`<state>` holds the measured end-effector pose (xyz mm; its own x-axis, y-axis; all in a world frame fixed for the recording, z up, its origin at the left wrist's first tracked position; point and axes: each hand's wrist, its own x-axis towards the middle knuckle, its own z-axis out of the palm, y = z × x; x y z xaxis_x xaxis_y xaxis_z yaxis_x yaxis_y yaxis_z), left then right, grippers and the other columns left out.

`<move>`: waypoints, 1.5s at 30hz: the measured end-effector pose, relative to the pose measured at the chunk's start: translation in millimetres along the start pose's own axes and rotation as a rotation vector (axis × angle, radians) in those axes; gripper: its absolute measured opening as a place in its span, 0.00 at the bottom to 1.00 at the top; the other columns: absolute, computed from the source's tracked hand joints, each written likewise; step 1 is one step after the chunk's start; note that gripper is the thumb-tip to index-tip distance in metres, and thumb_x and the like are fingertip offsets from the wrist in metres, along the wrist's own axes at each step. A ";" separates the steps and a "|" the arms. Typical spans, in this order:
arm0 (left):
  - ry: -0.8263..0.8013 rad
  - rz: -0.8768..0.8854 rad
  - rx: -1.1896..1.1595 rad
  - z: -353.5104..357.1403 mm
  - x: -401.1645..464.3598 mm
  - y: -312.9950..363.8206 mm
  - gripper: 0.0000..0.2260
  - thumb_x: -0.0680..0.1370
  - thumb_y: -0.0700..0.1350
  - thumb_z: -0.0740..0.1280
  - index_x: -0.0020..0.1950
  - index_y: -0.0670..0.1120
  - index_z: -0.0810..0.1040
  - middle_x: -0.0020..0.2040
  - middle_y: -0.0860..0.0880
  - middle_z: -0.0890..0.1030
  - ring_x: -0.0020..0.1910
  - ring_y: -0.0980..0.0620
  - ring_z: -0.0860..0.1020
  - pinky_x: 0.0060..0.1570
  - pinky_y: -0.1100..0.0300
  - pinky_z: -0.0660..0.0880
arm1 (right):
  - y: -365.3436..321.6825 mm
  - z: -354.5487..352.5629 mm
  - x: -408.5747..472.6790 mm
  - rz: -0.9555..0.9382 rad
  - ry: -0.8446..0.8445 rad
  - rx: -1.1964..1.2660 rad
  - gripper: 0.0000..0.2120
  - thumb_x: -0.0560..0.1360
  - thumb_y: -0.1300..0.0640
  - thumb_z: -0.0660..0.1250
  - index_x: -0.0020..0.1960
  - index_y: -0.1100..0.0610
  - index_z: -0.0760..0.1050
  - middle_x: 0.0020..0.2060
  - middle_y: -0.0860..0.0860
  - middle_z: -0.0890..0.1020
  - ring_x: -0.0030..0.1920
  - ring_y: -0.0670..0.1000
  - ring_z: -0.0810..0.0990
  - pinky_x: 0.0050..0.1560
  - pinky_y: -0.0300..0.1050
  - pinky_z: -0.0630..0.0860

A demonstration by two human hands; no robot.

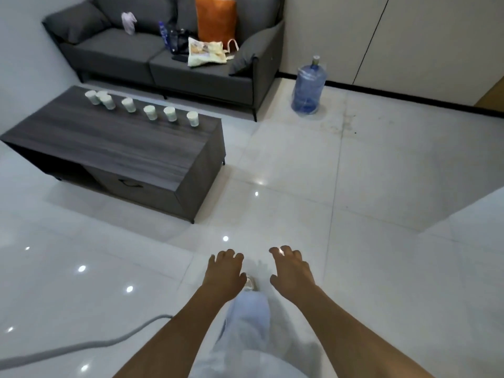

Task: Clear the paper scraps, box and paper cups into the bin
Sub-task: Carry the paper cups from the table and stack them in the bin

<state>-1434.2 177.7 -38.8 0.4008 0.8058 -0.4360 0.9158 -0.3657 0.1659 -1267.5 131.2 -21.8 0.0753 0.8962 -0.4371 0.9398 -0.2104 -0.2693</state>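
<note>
Over the floor (354, 186) we hold left hand (224, 274) and right hand (291, 271), fingers spread and empty; cups (151, 112) line the desk (114, 143).

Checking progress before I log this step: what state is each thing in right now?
paper cups: seven, upright in a row on the coffee table
left hand: open, holds nothing
right hand: open, holds nothing
water jug: upright on floor, capped
bin, box, scraps: not in view

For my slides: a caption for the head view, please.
Both empty hands, left and right, held out; paper cups line the coffee table.
</note>
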 end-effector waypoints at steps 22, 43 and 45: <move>-0.012 -0.215 -0.157 -204.6 416.1 -28.7 0.20 0.80 0.52 0.59 0.70 0.48 0.67 0.69 0.48 0.69 0.68 0.47 0.67 0.69 0.53 0.64 | 45.8 -231.0 446.1 -0.139 -0.086 -0.102 0.29 0.75 0.57 0.62 0.74 0.50 0.58 0.69 0.52 0.66 0.65 0.55 0.67 0.57 0.48 0.71; -0.011 -0.533 -0.302 -326.7 653.9 -146.4 0.19 0.79 0.50 0.59 0.69 0.47 0.66 0.66 0.47 0.70 0.66 0.47 0.67 0.65 0.52 0.65 | -49.8 -353.4 771.4 -0.461 -0.264 -0.305 0.28 0.75 0.56 0.64 0.73 0.50 0.59 0.69 0.52 0.65 0.66 0.56 0.67 0.59 0.50 0.70; -0.003 -0.551 -0.362 -341.3 680.3 -175.1 0.20 0.79 0.49 0.60 0.70 0.47 0.65 0.67 0.47 0.69 0.67 0.46 0.67 0.66 0.52 0.64 | -72.5 -363.0 810.0 -0.478 -0.266 -0.325 0.28 0.75 0.57 0.63 0.73 0.51 0.59 0.69 0.52 0.65 0.66 0.56 0.67 0.59 0.50 0.71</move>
<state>-1313.1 948.9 -62.6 -0.1285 0.8288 -0.5445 0.9381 0.2797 0.2044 -1153.6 1014.2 -44.8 -0.4234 0.7254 -0.5427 0.9056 0.3554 -0.2315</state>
